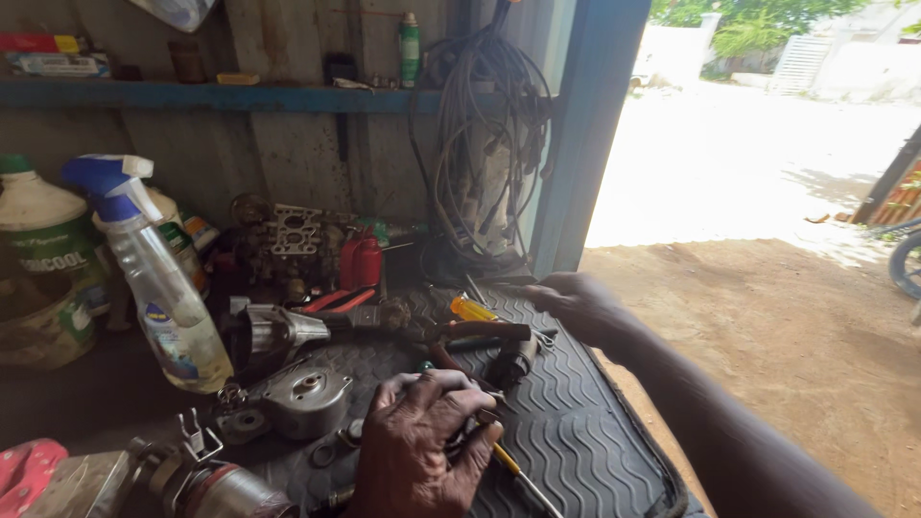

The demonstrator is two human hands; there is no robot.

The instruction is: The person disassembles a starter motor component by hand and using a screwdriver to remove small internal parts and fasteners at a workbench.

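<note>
A screwdriver with a yellow-and-black shaft is clenched in the left hand, low on the ribbed black mat that covers the tabletop. The right hand is laid on the mat's far edge beside the blue door post; whether its grip is closed on anything cannot be told. Pliers and a yellow-handled tool lie between the hands, and a grey metal housing sits just left of the left hand. A spray bottle stands further left. The screwdriver is best held firmly near its handle, and the small parts nearby should be left undisturbed.
</note>
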